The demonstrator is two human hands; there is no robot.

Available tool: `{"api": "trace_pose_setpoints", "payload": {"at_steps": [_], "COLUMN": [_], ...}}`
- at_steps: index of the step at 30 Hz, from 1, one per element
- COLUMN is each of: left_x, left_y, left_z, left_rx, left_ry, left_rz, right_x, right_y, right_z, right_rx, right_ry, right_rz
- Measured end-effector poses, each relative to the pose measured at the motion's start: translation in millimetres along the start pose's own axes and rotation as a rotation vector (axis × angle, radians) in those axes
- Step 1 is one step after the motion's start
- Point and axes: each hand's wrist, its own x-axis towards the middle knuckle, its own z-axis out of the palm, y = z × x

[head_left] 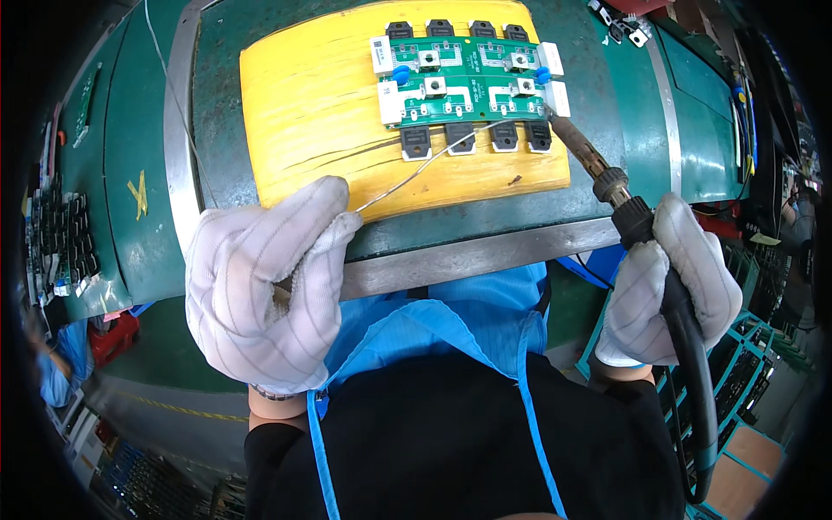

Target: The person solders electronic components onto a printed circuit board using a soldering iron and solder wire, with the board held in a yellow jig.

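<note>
A green circuit board (475, 82) lies on a yellow block (321, 113), with black flat-bodied components (415, 142) sticking out along its near and far edges. White rectangular parts (388, 102) sit at its left and right ends. My left hand (269, 282), in a white striped glove, pinches a thin solder wire (407, 179) whose far end reaches the board's near right corner. In my right hand (672, 286), also gloved, is a soldering iron (633, 218). Its tip is at that same corner, close to the wire's end; whether they touch is too small to tell.
A metal strip (477, 256) edges the green bench. More circuit boards (65, 238) stand at the far left, and small loose parts (626, 26) lie at the back right. The iron's cable hangs at my right, near a teal rack (752, 347).
</note>
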Motion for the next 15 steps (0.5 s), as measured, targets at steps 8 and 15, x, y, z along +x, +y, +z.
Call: {"api": "trace_pose_setpoints", "payload": {"at_steps": [8,15], "left_x": [4,16], "left_y": [1,41], "left_z": [14,29], "left_rx": [-0.226,-0.034], "left_ry": [-0.11,-0.532], "left_rz": [0.47,0.233], "right_x": [0,-3], "right_y": [3,-1], "right_z": [3,1], "right_rx": [-0.013,-0.015], "right_ry": [0.029,-0.012], "right_rz": [-0.055,0.053]}}
